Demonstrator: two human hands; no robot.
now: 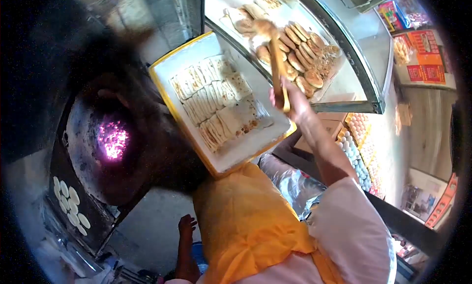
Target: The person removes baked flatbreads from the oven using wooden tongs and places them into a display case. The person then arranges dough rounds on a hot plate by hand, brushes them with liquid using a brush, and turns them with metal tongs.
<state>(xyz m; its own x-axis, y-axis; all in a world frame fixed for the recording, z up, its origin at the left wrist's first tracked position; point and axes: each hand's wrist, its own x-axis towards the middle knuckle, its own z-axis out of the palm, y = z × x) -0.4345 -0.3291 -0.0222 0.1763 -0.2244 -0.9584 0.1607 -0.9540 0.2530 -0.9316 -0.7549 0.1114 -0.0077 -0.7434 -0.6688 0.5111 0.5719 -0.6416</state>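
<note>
My right hand [291,99] is closed round the handle end of long golden-brown tongs [278,70], reaching over the edge of the glass display case. At the tongs' far end is a browned flatbread [264,27], blurred. Beneath it, round browned flatbreads [297,50] lie in rows on the case floor, with crumbs at one side. Below the tongs, a white tray with a yellow rim [184,122] holds pale folded flatbreads [209,99] in rows. My left hand [187,225] hangs low beside my orange apron, fingers loosely apart, with nothing visible in it.
To the left, pink-glowing coals [113,139] burn inside a dark round oven [81,161]. Several pale dough ovals [71,205] lie on the dark surface beside it. Stacked eggs [356,158] stand beyond my right arm. The case's metal-edged frame [346,107] borders the reach.
</note>
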